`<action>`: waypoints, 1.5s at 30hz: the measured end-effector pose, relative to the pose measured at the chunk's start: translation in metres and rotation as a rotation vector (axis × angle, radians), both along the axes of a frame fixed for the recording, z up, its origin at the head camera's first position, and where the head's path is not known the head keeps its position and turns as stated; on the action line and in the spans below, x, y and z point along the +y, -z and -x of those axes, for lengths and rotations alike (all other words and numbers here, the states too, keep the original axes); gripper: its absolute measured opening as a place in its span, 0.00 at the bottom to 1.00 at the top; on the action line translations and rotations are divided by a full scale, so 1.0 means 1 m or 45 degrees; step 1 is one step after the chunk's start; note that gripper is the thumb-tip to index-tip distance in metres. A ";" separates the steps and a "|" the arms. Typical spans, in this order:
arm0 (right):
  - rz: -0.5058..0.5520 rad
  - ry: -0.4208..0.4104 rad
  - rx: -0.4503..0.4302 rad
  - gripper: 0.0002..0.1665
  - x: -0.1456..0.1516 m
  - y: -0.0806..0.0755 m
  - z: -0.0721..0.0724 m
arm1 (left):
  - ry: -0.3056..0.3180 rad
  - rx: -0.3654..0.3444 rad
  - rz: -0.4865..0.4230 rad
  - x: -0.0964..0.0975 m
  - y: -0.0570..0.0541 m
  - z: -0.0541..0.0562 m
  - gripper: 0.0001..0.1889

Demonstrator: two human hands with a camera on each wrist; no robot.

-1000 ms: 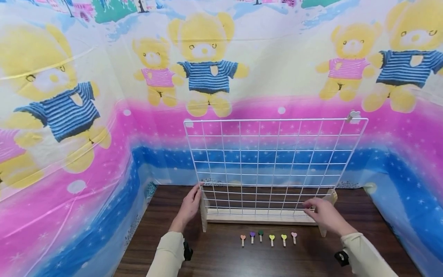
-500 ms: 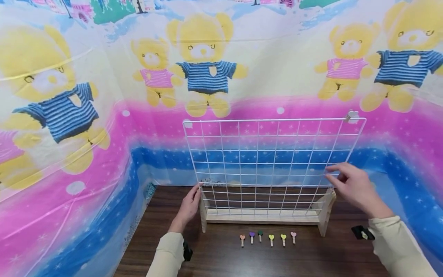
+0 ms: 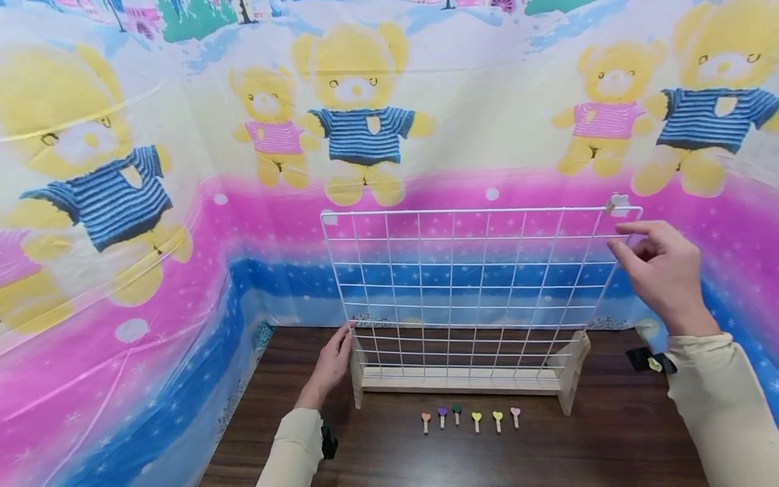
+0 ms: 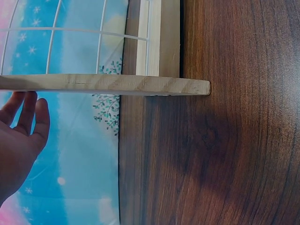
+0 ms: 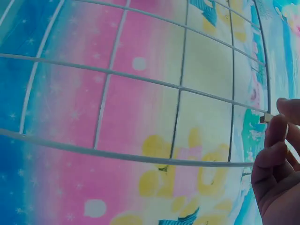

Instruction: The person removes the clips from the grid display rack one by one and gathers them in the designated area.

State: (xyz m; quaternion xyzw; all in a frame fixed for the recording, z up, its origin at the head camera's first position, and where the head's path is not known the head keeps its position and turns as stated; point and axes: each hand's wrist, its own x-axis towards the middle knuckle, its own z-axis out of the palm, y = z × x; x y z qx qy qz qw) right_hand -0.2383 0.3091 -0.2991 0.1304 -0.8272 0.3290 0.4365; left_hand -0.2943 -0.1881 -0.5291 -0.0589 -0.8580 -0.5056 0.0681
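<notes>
A white wire grid panel [image 3: 468, 285] stands upright in a wooden stand [image 3: 462, 384] on the table. My left hand [image 3: 331, 358] is at the panel's left side, and in the left wrist view its fingertips [image 4: 30, 97] touch the stand's wooden side post [image 4: 140, 84]. A white-topped wooden clip [image 3: 617, 203] sits on the panel's top wire near the right corner. My right hand [image 3: 666, 274] is raised just below that clip, with thumb and index finger apart and the other fingers bent. The right wrist view has its fingers [image 5: 276, 129] right beside the clip [image 5: 265, 118].
Several small heart-topped clips lie in a row in front of the stand, among them an orange clip [image 3: 426, 423] and a pink clip [image 3: 516, 417]. Dark wood tabletop [image 3: 292, 446] surrounds them. A cloth backdrop [image 3: 487, 122] printed with bears hangs behind and at the sides.
My right hand has risen from the panel's lower right, past its right edge, to the clip at the top right corner. My left hand has stayed at the left side.
</notes>
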 end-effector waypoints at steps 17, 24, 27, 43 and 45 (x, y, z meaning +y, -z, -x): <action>0.313 -0.110 -0.274 0.22 -0.010 -0.035 0.017 | 0.002 0.012 0.015 0.000 0.000 0.001 0.20; 0.301 -0.106 -0.255 0.20 -0.010 -0.037 0.022 | 0.011 0.024 0.024 0.000 0.000 0.001 0.20; 0.304 -0.120 -0.254 0.20 -0.010 -0.038 0.024 | 0.004 0.008 0.018 -0.001 0.000 0.001 0.20; 0.329 -0.157 -0.285 0.12 -0.006 -0.043 0.027 | 0.010 0.030 0.026 -0.001 0.001 0.001 0.21; 0.346 -0.156 -0.283 0.12 -0.007 -0.044 0.027 | 0.009 0.024 0.022 -0.001 0.001 0.001 0.21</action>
